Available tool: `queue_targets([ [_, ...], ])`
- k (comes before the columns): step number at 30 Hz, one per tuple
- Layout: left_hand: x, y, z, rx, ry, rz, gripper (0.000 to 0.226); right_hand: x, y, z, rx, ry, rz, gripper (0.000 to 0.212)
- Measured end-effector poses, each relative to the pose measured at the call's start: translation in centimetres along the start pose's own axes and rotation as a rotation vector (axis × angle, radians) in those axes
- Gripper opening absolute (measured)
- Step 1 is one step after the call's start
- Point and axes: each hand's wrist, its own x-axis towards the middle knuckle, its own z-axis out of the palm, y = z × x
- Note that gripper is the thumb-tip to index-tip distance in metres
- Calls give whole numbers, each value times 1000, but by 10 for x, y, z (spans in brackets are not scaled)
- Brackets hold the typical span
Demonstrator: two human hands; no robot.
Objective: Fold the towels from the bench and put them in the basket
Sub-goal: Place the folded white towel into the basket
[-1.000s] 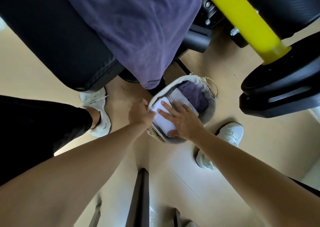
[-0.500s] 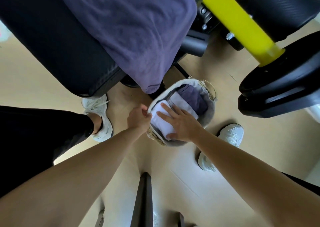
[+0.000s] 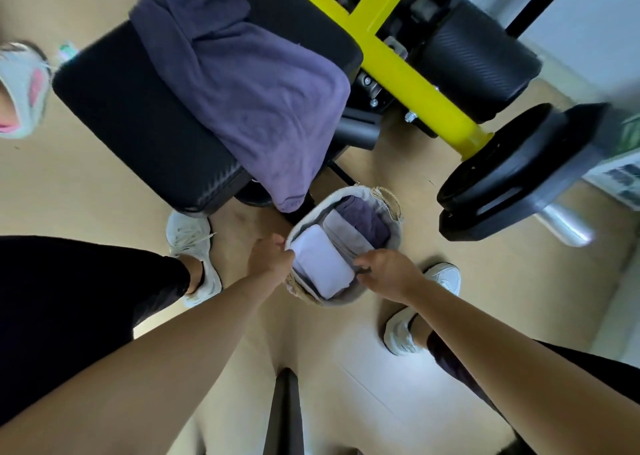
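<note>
A round woven basket (image 3: 393,243) with a grey liner stands on the floor between my feet. Inside it lie a folded white towel (image 3: 322,264), a grey one (image 3: 343,229) and a purple one (image 3: 367,217). My left hand (image 3: 270,257) grips the basket's left rim. On the right rim, my right hand (image 3: 389,272) has its fingers curled at the liner edge beside the white towel. A large purple towel (image 3: 249,94) lies unfolded across the black bench (image 3: 131,122), one end hanging off toward the basket.
A yellow frame bar (image 3: 412,76) and black weight plates (image 3: 519,174) stand to the right of the bench. My white shoes (image 3: 194,246) flank the basket. A dark bar (image 3: 285,413) runs along the floor below. Another person's shoe (image 3: 20,87) shows at the far left.
My right hand has lifted off the white towel and drawn back to the basket's right rim. The view has pulled back, showing more of the bench and purple towel.
</note>
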Motion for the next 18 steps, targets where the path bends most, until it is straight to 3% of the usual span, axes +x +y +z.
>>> queue_targets([
  [4, -35, 29, -26, 143, -62, 238, 23, -2, -17, -30, 137, 164, 13, 29],
  [7, -70, 57, -55, 245, -96, 447, 16, -2, -44, -68, 306, 318, 17, 16],
  [13, -117, 98, -143, 316, 264, 925, 16, 1, -100, -140, 715, 468, -37, 12],
  [18, -82, 92, -190, 327, 543, 995, 30, 14, -143, -162, 807, 532, -106, 6],
])
